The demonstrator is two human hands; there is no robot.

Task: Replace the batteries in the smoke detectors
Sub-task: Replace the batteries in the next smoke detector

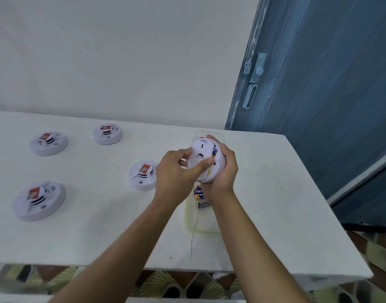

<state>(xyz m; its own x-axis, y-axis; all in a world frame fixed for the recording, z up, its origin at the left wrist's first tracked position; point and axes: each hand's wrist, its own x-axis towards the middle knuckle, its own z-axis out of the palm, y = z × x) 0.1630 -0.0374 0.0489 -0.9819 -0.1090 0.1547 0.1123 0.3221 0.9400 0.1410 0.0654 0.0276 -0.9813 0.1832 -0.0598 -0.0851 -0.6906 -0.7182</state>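
A black battery [203, 204] reads "EVEREADY". Just beyond it, a blue battery [198, 191] shows "CELL"; the rest of its print is hidden by the wrist. Both lie in a clear tray [187, 217] with a yellowish rim, right of the surface's [275, 193] middle and reaching towards its far edge.

Above the tray, a white smoke detector [201, 149] is held back-up. The right hand [223, 171] cups it from beneath, and the left hand [176, 171] grips its left rim with the thumb pressed on the cover. A blue-and-yellow cell [214, 152] shows in the gap.

Four more detectors lie face-up, their red labels unreadable: far-left detector [48, 142], far-edge detector [107, 134], middle detector [143, 174] and near-left detector [38, 201].
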